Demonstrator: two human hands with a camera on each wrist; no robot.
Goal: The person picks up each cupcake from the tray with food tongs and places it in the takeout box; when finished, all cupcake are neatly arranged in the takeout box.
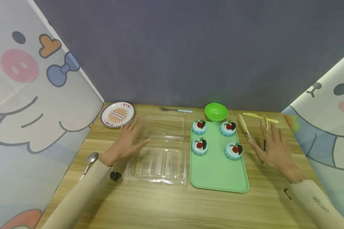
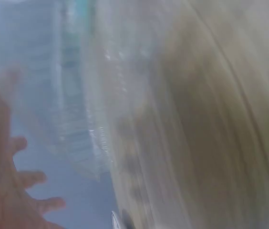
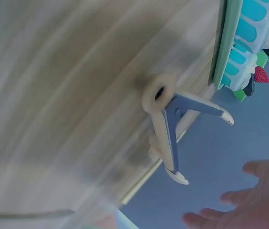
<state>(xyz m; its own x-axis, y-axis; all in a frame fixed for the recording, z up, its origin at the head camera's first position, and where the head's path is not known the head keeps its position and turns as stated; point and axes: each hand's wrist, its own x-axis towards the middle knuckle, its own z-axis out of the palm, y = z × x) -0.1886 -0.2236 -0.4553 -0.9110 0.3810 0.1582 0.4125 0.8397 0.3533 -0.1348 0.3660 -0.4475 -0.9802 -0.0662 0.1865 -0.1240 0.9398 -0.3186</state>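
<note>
My left hand (image 1: 126, 143) hovers, fingers spread, over the left side of an open clear plastic container, its base (image 1: 160, 163) nearer me and its lid (image 1: 165, 125) behind. The left wrist view is blurred and shows the fingers beside the clear plastic. My right hand (image 1: 276, 152) is stretched out above cream-tipped tongs (image 1: 242, 124), partly hiding them. In the right wrist view the tongs (image 3: 167, 129) lie spread apart, and no finger grips them. Between the hands, a green tray (image 1: 218, 175) bears several blue toy cakes (image 1: 199, 147) topped with berries, in its far half.
A patterned plate (image 1: 105, 118) is at the back left, with a spoon (image 1: 92, 157) nearer me. Along the back lie a blue-handled fork (image 1: 184, 111), a green bowl (image 1: 216, 112) and a yellow knife (image 1: 270, 120). A grey wall (image 1: 172, 63) and printed side panels enclose the table.
</note>
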